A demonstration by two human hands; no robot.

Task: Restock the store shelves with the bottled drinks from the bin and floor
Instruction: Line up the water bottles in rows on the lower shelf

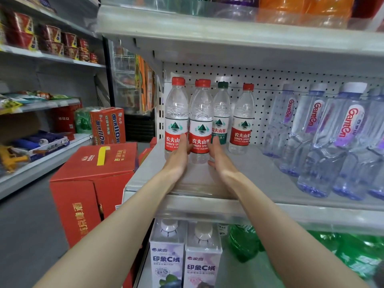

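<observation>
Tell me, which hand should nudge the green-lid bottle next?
Probably the right hand: its fingers reach up beside the green-lid bottle. The left hand lies on the far side of the front red-lid bottle, which stands in its way.

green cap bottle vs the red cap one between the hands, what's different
The green-cap bottle has a green label and sits further back; the red-cap bottle has a red label and stands nearer the front, between the left hand and right hand. Both are clear and upright.
</observation>
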